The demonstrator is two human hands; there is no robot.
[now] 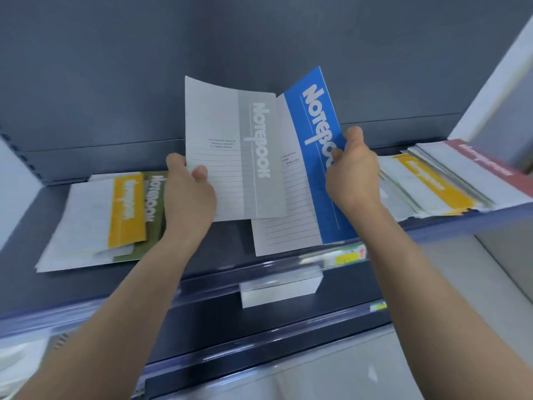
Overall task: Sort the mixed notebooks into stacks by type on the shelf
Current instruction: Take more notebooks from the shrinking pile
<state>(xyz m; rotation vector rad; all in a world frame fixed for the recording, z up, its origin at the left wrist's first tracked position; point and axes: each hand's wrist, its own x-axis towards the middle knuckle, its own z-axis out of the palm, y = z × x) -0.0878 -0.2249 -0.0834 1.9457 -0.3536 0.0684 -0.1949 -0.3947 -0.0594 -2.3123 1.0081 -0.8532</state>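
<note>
Above the shelf (pixel 86 287), the left hand (pixel 189 194) has its fingers clamped on a grey notebook (pixel 230 151); the right hand (pixel 353 171) pinches a blue notebook (pixel 320 157). Stacks lie left (pixel 98 223) and right (pixel 450 180).

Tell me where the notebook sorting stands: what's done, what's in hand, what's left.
Done: little that shows; no single-type stack is visible. In hand: the left hand holds a grey notebook and the right hand pinches a blue notebook, both above the shelf. Left: the left pile has a yellow notebook over a green notebook, and the right pile mixes a yellow cover and a red cover; both likely need splitting.
</note>
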